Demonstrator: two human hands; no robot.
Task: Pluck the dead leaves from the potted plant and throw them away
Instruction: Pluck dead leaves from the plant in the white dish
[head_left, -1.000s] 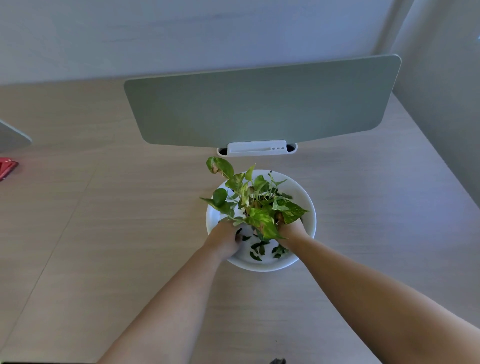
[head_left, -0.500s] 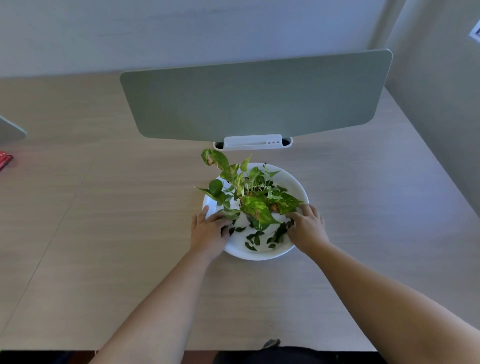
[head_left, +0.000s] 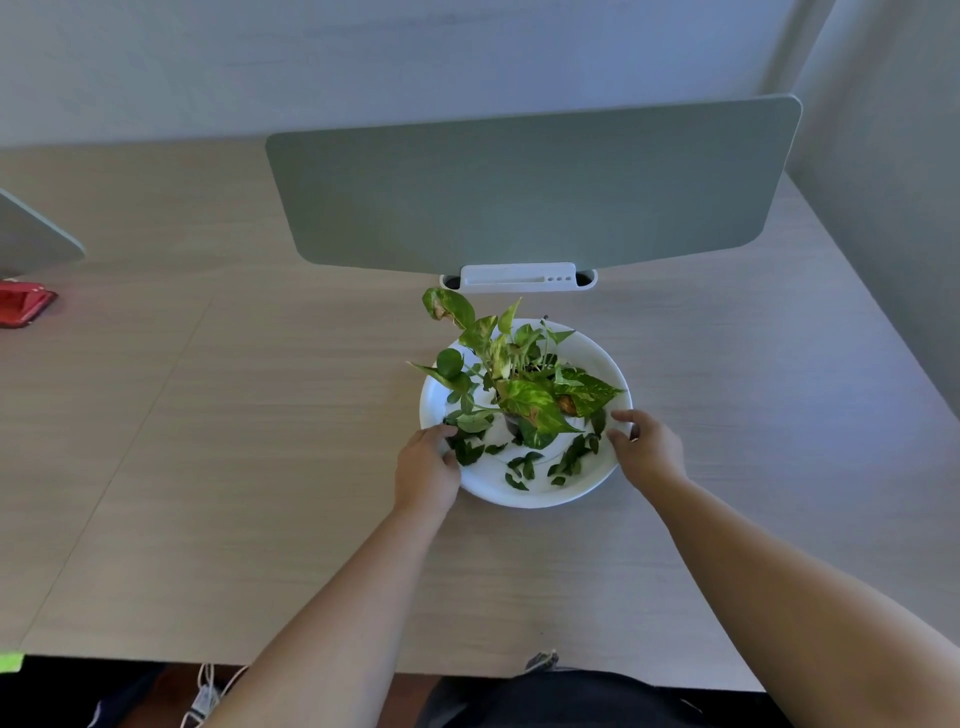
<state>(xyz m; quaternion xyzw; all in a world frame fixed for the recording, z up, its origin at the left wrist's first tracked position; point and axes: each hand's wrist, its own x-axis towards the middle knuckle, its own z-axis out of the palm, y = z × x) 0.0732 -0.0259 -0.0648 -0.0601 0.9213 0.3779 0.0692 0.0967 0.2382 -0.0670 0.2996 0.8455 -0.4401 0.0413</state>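
Since a second ago both hands had come out of the foliage to the rim of the white plate (head_left: 597, 358). Left hand (head_left: 426, 467) lay on the near-left rim, its grip closing on the edge, fingers curled over it. Right hand (head_left: 644, 447) sat at the right rim with grip loosely apart, thumb and fingers spread, holding nothing I could make out. Potted plant (head_left: 524, 384) stood upright at the plate's middle; plucked leaves (head_left: 524, 465) lay scattered on the plate's near side. One browned leaf (head_left: 441, 306) remained on a far-left stem. Judged step: taking up the plate to dump the leaves; next needs a level two-handed lift. Pale wood counter (head_left: 260, 467), grey divider panel (head_left: 519, 192) behind, red object (head_left: 23, 306) far left.
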